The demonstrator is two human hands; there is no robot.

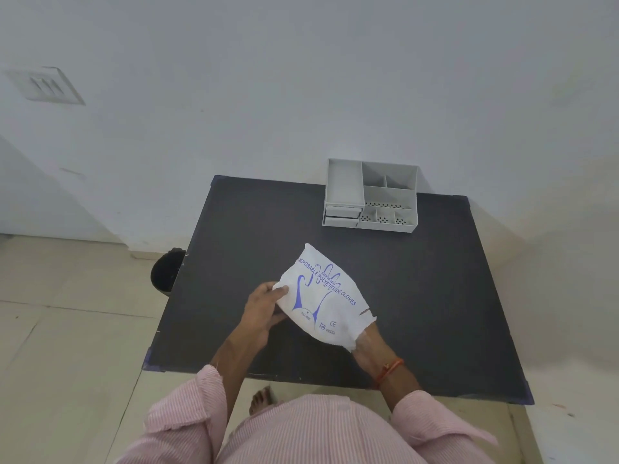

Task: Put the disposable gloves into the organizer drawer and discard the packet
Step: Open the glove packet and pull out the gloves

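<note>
Right now, scene: a person in a pink striped shirt point(301, 433) stands at the near edge of a dark bench point(435, 296), seen from above.
Packet: a white gloves packet point(321, 296) with blue print reading "Disposable Polyethylene Gloves" and a hand outline sits just below the middle of the frame, held up over the bench and slanting from upper left to lower right.
Left hand: the left hand point(264, 309) has its grip clamped on the packet's left edge, thumb on the printed face and fingers curled beneath.
Right hand: the right hand point(366, 346) goes into the packet's torn lower-right end, so its fingers are hidden and I cannot tell whether its grip is closed or apart; an orange thread band point(390, 370) circles that wrist.
Gloves: none show outside the packet.
Organizer: a grey organizer point(371, 195) stands at the bench's far edge, right of centre and against the white wall point(301, 78), well apart from the packet; open compartments on top, two shut drawers point(342, 216) stacked at its lower left.
Bin: a dark round bin point(165, 272) stands on the tiled floor point(67, 346) just beside the bench's left edge, partly hidden by it.
Upper left of frame: a blurred switch plate point(47, 85) on the wall.
Bottom centre: a bare foot point(261, 400) shows beneath the bench's near edge.
</note>
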